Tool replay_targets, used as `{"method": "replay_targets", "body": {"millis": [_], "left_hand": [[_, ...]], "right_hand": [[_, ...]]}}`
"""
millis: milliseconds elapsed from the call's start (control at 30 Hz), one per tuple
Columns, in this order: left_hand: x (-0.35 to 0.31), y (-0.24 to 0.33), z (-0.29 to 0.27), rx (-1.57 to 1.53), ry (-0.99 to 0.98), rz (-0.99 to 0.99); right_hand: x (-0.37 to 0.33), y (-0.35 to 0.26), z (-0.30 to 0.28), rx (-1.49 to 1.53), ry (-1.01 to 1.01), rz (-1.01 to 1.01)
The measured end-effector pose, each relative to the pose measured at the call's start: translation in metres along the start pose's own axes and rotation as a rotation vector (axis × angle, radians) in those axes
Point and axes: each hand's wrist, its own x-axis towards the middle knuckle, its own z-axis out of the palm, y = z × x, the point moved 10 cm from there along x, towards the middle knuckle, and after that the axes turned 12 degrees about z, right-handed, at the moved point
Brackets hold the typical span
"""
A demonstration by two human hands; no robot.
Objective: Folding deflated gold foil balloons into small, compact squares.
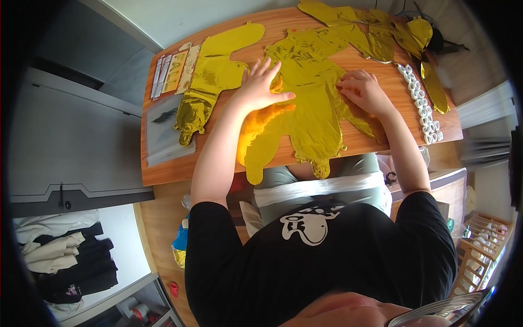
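Observation:
A flat, uninflated gold foil balloon [310, 98] with rounded lobes lies in front of me, its near lobes hanging slightly over the table's front edge. My left hand [261, 87] is spread over the balloon's left side, thumb stretched inward, with an orange reflection in the foil below it. At the right edge of the same balloon, my right hand [366, 91] has bent fingers and thumb closed on the foil. Another flat gold balloon [218, 62] lies left of my left hand.
More crumpled gold foil balloons [376, 38] lie at the back right. Rows of small white rolls [419, 103] line the table's right side. Printed cards [174, 71] and a clear plastic bag [166, 128] lie at the left of the wooden table [212, 169].

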Motion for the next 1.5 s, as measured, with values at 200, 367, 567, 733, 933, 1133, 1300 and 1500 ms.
{"method": "replay_targets", "body": {"millis": [200,367,567,733,933,1133,1300,1500], "left_hand": [[0.007,0.004,0.018,0.093,0.041,0.058],[0.006,0.003,0.019,0.102,0.03,0.052],[0.008,0.0,0.019,0.057,0.087,0.094],[0.007,-0.001,0.017,0.047,0.106,0.091],[0.008,0.004,0.016,0.085,0.046,0.047],[0.006,0.001,0.018,0.092,0.021,0.026],[0.007,0.005,0.017,0.101,0.028,0.039],[0.006,0.002,0.015,0.117,0.039,0.029]], "right_hand": [[-0.002,-0.002,-0.002,0.018,-0.014,0.013],[-0.002,-0.002,-0.003,0.015,-0.028,0.027],[-0.001,-0.003,-0.004,0.017,-0.029,0.019],[-0.001,-0.004,-0.005,0.036,-0.006,0.017],[-0.001,-0.001,-0.006,0.047,-0.019,0.028],[0.023,0.049,-0.01,0.527,-0.098,0.314],[0.107,0.099,-0.025,0.032,0.057,0.449],[0.168,0.133,0.012,0.034,-0.08,0.706]]}}
